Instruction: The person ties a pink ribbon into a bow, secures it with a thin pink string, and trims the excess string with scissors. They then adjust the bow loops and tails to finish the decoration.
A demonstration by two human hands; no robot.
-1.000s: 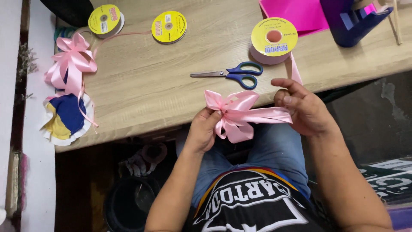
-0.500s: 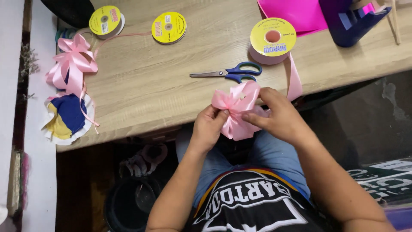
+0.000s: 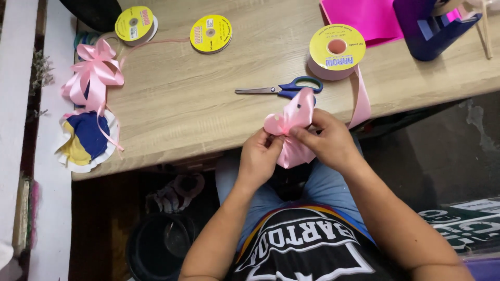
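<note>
From my feed, the pink bow's [image 3: 289,130] pinched centre is hidden behind the left hand [image 3: 259,157] and right hand [image 3: 325,141]. The scissors' [image 3: 281,89] lower handle loop sits behind a ribbon loop. At one o'clock the frame edge cuts off the blue holder [image 3: 429,31] and magenta sheet [image 3: 364,18]

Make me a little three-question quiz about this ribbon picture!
1. True or false: both hands pinch the pink ribbon bow.
2. What lies on the table just behind the bow?
A) blue-handled scissors
B) a stapler
C) a pencil
3. How many yellow-topped ribbon spools are on the table?

Key:
1. True: the left hand and right hand both grip it.
2. A.
3. Three: one spool, a second, and a big spool feeding pink ribbon.
</note>
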